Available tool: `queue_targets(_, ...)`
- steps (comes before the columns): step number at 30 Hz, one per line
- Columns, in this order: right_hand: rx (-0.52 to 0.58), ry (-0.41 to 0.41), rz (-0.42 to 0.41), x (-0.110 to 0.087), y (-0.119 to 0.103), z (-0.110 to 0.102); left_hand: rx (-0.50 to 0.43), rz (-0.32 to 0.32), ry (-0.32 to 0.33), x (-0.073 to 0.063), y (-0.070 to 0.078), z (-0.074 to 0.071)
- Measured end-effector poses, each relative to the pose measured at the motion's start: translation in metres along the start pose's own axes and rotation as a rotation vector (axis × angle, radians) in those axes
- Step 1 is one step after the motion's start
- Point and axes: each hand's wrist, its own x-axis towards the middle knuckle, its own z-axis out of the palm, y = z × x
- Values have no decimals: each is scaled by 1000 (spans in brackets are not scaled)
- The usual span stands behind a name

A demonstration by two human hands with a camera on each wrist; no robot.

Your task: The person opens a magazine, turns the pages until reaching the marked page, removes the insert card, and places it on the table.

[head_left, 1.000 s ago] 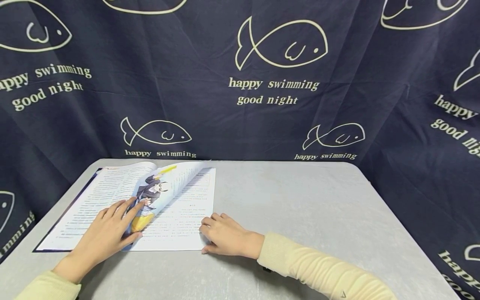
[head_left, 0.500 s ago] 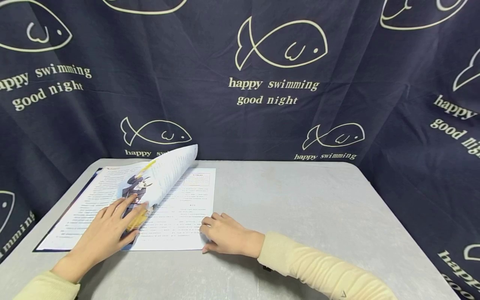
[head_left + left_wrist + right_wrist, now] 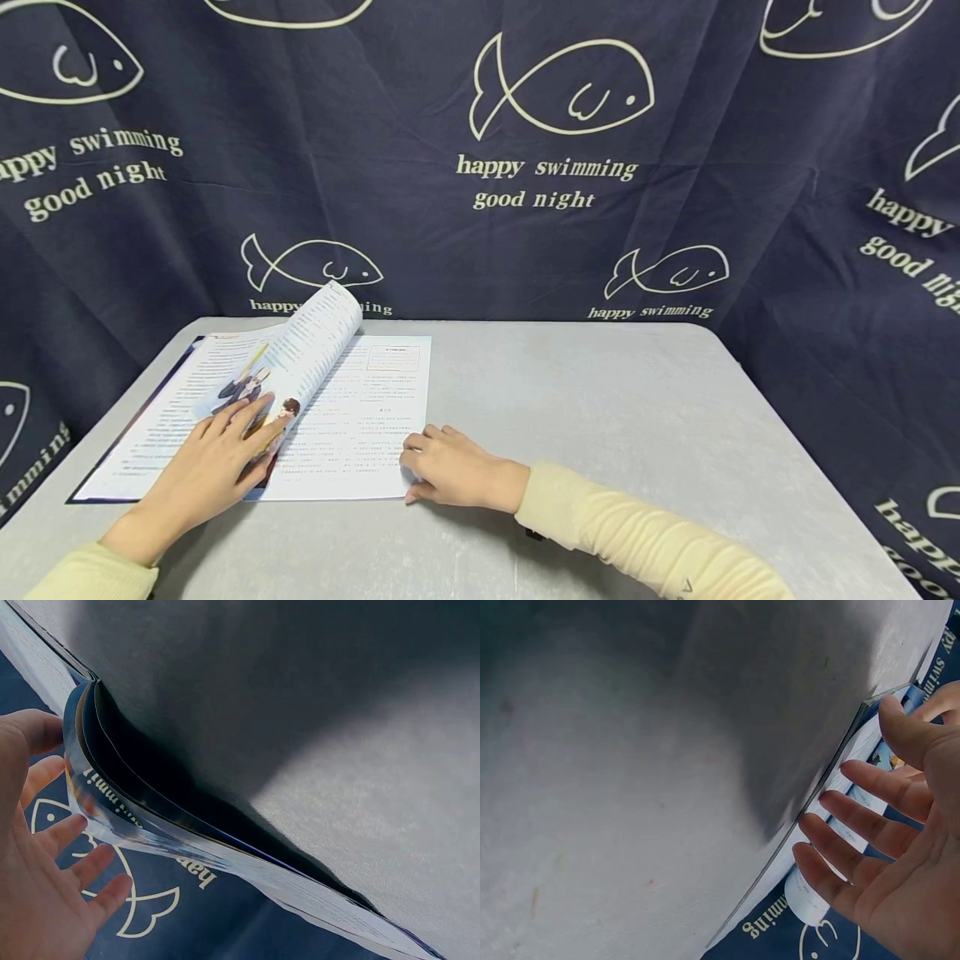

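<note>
An open book (image 3: pixel 375 442) lies on the left half of the table, its pages printed with text. One illustrated leaf (image 3: pixel 318 342) bends up and leans left over the spine, its far corner raised above the table's back edge. My left hand (image 3: pixel 210 471) rests on that leaf near its lower part, fingers spread and fairly straight. In the left wrist view the curved pages (image 3: pixel 127 802) bulge beside the thumb and fingertips. At the book's right edge my right hand (image 3: pixel 457 473) touches the page margin with loosely bent fingers, also visible in the right wrist view as relaxed fingers (image 3: pixel 855 810).
The grey table (image 3: pixel 600 417) extends to the right of the book. A dark blue curtain (image 3: pixel 420 217) with fish drawings and lettering hangs behind and along both sides. The book's dark cover edge (image 3: pixel 161 387) shows at the left.
The illustrated leaf has swung leftward, its top corner lifting and curling over toward the left page. The left hand has shifted only slightly; the right hand stays at the right edge.
</note>
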Motion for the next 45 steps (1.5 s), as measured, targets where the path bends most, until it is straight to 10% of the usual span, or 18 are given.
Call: queue_targets(45, 61, 7, -39, -2, 3, -5, 27, -20, -45, -5, -5, 1)
